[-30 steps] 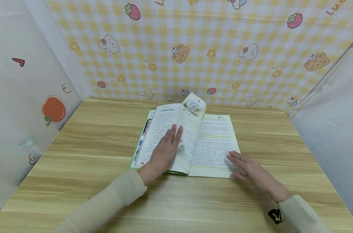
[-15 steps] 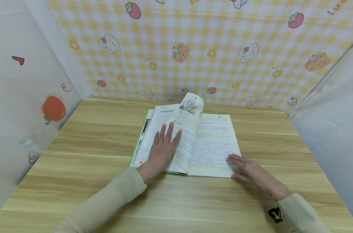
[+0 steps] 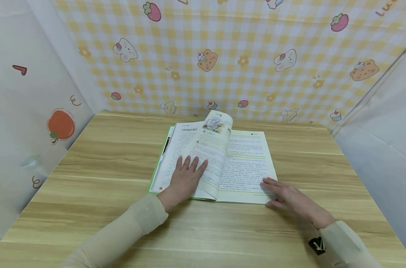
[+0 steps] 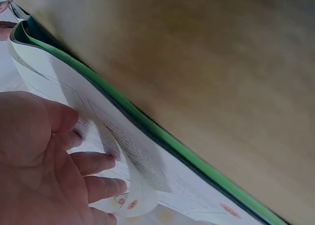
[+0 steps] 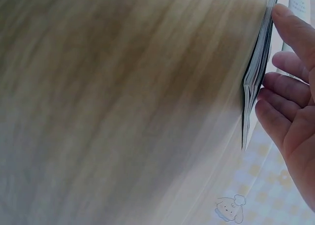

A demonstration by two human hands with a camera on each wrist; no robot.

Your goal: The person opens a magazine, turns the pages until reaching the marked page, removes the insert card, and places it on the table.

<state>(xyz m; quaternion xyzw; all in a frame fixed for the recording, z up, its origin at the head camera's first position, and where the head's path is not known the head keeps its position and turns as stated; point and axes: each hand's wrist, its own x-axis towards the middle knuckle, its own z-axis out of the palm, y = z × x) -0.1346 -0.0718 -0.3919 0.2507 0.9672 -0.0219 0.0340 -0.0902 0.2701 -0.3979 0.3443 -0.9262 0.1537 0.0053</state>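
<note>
An open book (image 3: 246, 167) with a green cover edge lies in the middle of the table in the head view. One page (image 3: 214, 149) with a coloured picture at its top curls up near the spine and leans over the left side. My left hand (image 3: 185, 178) rests with spread fingers on this page; the left wrist view shows the fingers (image 4: 101, 186) against the paper, above the green cover edge (image 4: 147, 121). At the lower right corner of the book, my right hand (image 3: 294, 201) touches the right page with extended fingers. Its fingers lie by the page edges (image 5: 256, 72) in the right wrist view.
The wooden table (image 3: 105, 156) stretches out on both sides of the book. A yellow checked cloth (image 3: 243, 74) with cartoon prints hangs behind it. White cloth walls (image 3: 22, 119) stand at the left and right.
My left hand has slid down the page toward the near edge, with its fingers spread wider. The curled page has tipped further left and lower. My right hand has hardly moved.
</note>
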